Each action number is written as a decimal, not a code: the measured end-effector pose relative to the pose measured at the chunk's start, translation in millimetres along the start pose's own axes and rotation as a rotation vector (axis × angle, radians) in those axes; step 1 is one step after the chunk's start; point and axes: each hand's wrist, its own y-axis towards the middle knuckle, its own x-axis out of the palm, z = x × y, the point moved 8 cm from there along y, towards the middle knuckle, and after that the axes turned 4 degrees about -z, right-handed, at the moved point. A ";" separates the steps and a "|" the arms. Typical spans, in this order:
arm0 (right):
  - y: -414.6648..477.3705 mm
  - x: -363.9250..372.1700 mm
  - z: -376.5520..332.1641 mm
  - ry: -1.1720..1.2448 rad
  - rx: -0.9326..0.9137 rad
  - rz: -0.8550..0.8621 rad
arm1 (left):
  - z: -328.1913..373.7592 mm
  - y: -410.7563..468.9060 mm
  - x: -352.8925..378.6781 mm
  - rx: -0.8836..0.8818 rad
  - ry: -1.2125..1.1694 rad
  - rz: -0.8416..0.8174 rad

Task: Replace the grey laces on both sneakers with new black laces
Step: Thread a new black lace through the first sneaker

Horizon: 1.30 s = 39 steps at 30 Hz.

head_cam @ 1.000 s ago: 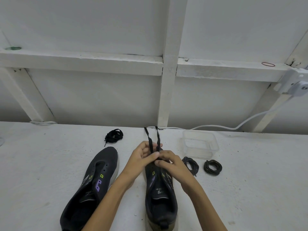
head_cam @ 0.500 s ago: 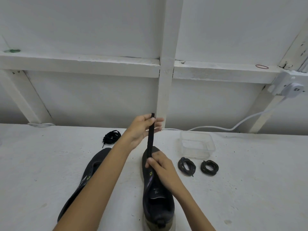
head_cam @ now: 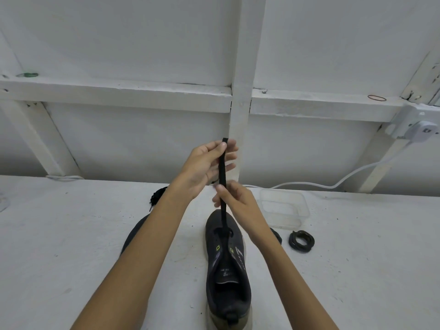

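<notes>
Flat black lace [head_cam: 223, 177] drawn taut and upright from the front eyelets of a dark grey sneaker [head_cam: 227, 265] on a white tabletop [head_cam: 71, 246]. Upper end pinched by thumb and fingers of the left hand [head_cam: 207, 164], lower stretch nipped by the right hand [head_cam: 234, 198]. Second sneaker [head_cam: 133, 234] partly hidden behind the left forearm; coiled laces [head_cam: 301, 241] near a clear plastic tub [head_cam: 284, 208].

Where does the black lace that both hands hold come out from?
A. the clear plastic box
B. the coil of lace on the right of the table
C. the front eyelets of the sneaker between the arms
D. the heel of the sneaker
C: the black lace runs taut from the left hand through the right hand down into the front eyelets of the sneaker.
</notes>
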 end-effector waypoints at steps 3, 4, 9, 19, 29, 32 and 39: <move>12.4 -12.4 -20.6 -0.041 -0.084 0.124 | 6.5 -2.1 0.9 0.003 0.206 0.007; 16.9 -16.2 -28.8 -0.099 -0.112 0.169 | 6.6 -2.6 1.1 -0.002 0.245 0.008; 24.1 -42.0 -42.8 -0.241 -0.162 0.311 | 11.2 -13.9 -9.7 0.056 0.279 0.119; -95.8 -92.6 52.5 -0.210 0.213 0.208 | -29.5 -94.4 -96.5 -0.244 0.651 0.088; -134.3 -123.1 100.0 -0.652 0.643 0.215 | -40.8 -53.5 -97.8 -0.564 1.653 -0.043; -85.4 -120.4 54.2 -0.754 0.404 0.298 | -53.1 -1.7 -88.0 -0.455 1.652 -0.021; 63.8 -38.0 100.1 -0.811 0.211 -0.088 | -141.9 52.8 -68.9 -0.374 1.777 -0.136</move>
